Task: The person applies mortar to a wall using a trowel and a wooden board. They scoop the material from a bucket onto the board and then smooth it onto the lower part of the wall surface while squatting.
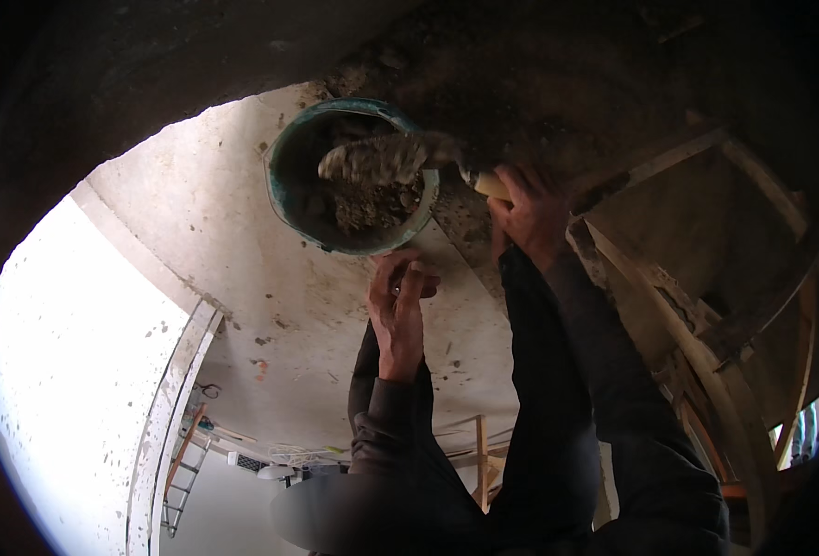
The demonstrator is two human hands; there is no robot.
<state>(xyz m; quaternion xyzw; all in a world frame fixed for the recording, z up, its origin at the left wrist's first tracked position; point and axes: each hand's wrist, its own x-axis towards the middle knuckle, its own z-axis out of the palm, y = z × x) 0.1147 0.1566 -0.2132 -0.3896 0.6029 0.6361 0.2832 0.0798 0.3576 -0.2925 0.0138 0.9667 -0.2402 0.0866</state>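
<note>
A round green bucket (pixel 289 208) with dark dirt and rubble (pixel 363 208) inside sits on a pale, stained surface. My right hand (pixel 530 208) grips a pale yellowish handle (pixel 490 183) at the bucket's right. The tool's blade (pixel 368 159), coated in grey-brown muck and slightly blurred, extends across the bucket's opening. My left hand (pixel 398 306) is just below the bucket's near rim, fingers loosely bent and apart; whether they touch the bucket is unclear.
Rough wooden boards (pixel 669 296) stand at the right. Dark loose debris (pixel 465 102) lies beyond the bucket. A dark overhanging edge crosses the top. At the lower left are a bright opening (pixel 67 371), a ladder (pixel 182 486) and assorted items.
</note>
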